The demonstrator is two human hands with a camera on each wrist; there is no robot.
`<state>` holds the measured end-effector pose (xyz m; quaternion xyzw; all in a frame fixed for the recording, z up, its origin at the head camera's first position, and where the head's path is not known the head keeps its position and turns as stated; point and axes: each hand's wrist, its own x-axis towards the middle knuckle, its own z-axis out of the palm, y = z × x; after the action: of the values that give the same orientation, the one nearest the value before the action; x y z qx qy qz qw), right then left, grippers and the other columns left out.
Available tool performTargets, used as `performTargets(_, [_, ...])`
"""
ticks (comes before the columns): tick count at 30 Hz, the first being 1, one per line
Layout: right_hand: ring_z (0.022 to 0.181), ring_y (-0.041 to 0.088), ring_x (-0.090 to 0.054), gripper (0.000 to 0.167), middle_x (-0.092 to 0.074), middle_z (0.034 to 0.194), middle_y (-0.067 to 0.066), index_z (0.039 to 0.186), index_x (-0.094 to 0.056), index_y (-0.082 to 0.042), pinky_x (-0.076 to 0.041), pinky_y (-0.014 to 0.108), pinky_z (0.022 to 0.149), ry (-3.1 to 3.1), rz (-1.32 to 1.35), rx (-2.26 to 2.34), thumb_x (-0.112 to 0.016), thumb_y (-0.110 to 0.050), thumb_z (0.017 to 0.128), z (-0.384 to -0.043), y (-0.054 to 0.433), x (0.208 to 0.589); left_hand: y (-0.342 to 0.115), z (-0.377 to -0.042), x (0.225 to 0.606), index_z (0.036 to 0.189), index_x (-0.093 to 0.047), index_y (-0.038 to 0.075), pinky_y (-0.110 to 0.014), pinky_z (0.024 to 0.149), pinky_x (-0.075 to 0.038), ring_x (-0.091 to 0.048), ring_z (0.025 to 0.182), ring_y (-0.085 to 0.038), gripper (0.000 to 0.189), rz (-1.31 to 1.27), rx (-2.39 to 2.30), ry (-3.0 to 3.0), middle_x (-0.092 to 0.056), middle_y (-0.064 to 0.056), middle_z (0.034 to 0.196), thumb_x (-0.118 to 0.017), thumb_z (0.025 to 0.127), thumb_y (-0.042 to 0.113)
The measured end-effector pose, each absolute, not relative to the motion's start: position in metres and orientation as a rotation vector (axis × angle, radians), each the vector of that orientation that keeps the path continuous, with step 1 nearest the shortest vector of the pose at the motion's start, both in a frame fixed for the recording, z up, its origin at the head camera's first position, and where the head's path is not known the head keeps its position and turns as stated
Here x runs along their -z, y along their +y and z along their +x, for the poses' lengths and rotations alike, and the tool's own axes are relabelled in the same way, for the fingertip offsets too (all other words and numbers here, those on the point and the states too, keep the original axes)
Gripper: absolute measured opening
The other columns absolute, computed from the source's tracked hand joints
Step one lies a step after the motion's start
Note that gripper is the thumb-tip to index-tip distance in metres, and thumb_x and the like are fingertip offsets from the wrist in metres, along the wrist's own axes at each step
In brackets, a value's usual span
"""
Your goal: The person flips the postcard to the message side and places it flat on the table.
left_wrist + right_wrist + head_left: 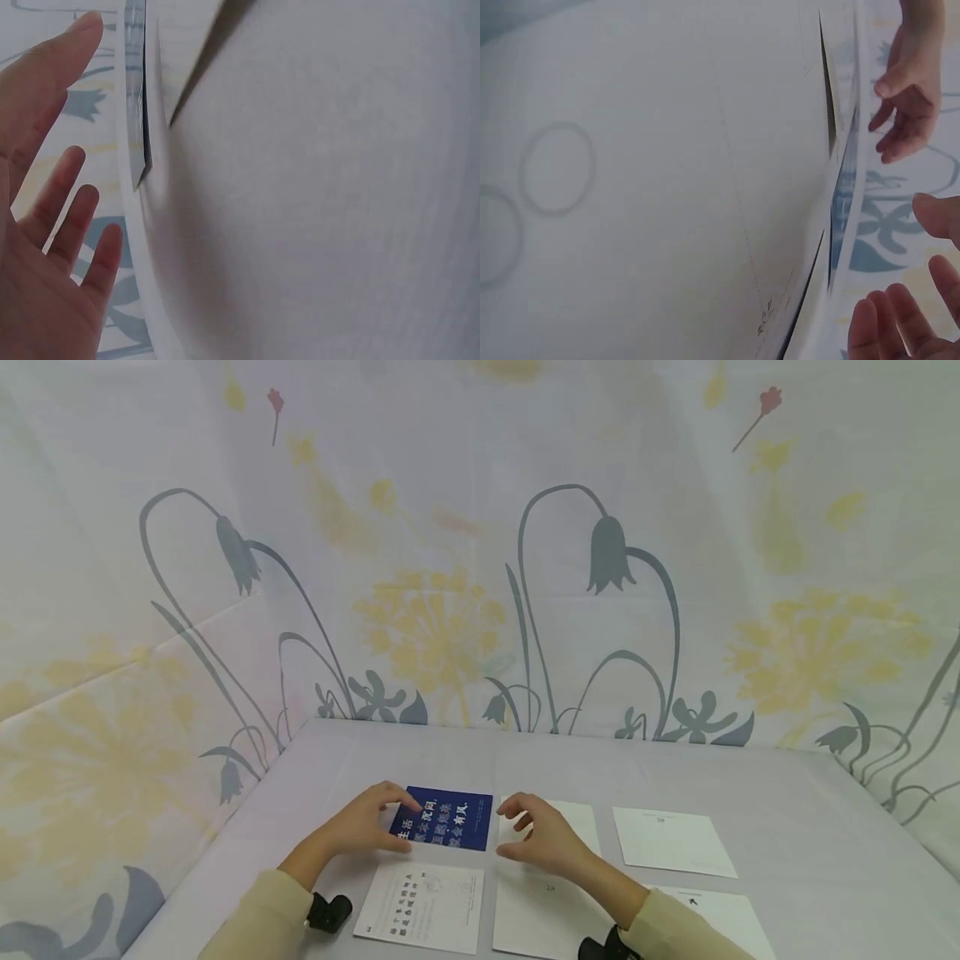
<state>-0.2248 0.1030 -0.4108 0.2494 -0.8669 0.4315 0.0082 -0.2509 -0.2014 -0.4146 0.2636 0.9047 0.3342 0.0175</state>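
Note:
A dark blue card [467,821] printed with white Chinese characters lies on the table between my two hands. My left hand [362,823] is at its left side, thumb and fingers spread and overlapping the card's left part in the head view. The left wrist view shows that hand [52,247] with bent, loose fingers and nothing in them. To the right of the blue card my right hand [546,838] hovers over two white cards, an upper one [581,818] and a lower one [551,914]. Its fingers [907,315] are loosely curved and hold nothing.
A white card with text and a small drawing [420,906] lies nearest my left forearm. Two more white cards, an upper [673,843] and a lower [738,918], lie at the right. A flower-patterned cloth [465,527] hangs behind the pale table [360,747].

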Motion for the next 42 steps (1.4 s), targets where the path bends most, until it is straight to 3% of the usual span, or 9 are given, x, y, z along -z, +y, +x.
performTargets(6, [0.097, 0.027, -0.053, 0.042, -0.054, 0.109, 0.007, 0.106, -0.058, -0.011, -0.049, 0.035, 0.075, -2.728, 0.854, -1.224, -0.081, -0.013, 0.070, -0.236, 0.092, 0.412, -0.209, -0.259, 0.413, 0.098, -0.066, 0.020, -0.061, 0.098, -0.027, -0.034, 0.123, -0.041, 0.041, 0.876, -0.913, 2.865, -0.045, -0.014, 0.132, -0.086, 0.062, 0.026])
performTargets(13, [0.111, 0.033, -0.046, 0.047, -0.050, 0.118, 0.009, 0.108, -0.057, -0.012, -0.043, 0.049, 0.090, -2.790, 0.924, -1.136, -0.082, -0.016, 0.069, -0.247, 0.079, 0.411, -0.216, -0.268, 0.412, 0.094, -0.065, 0.024, -0.065, 0.100, -0.022, -0.027, 0.128, -0.044, 0.044, 0.873, -0.834, 2.859, -0.041, -0.016, 0.138, -0.088, 0.057, 0.029])
performTargets(24, [0.118, 0.034, -0.039, 0.058, -0.047, 0.126, 0.011, 0.115, -0.058, -0.019, -0.034, 0.052, 0.098, -2.892, 1.038, -0.743, -0.085, -0.031, 0.065, -0.259, 0.068, 0.412, -0.219, -0.279, 0.413, 0.097, -0.064, 0.024, -0.068, 0.101, -0.013, -0.018, 0.132, -0.049, 0.045, 0.814, -0.765, 2.752, -0.037, -0.019, 0.142, -0.088, 0.059, 0.025])
performTargets(33, [0.122, 0.038, -0.036, 0.057, -0.047, 0.128, 0.016, 0.112, -0.059, -0.022, -0.030, 0.059, 0.098, -3.002, 0.958, -0.695, -0.085, -0.037, 0.064, -0.268, 0.066, 0.416, -0.216, -0.288, 0.412, 0.094, -0.066, 0.024, -0.066, 0.102, -0.013, -0.018, 0.133, -0.047, 0.040, 0.834, -0.747, 2.721, -0.039, -0.015, 0.142, -0.087, 0.060, 0.026])
performTargets(42, [0.115, 0.033, -0.040, 0.048, -0.047, 0.121, 0.011, 0.101, -0.064, -0.024, -0.033, 0.053, 0.095, -3.048, 0.897, -0.689, -0.086, -0.040, 0.062, -0.273, 0.062, 0.419, -0.216, -0.294, 0.412, 0.091, -0.068, 0.024, -0.062, 0.102, -0.022, -0.030, 0.127, -0.041, 0.038, 0.811, -0.717, 2.755, -0.046, -0.011, 0.133, -0.088, 0.059, 0.025])
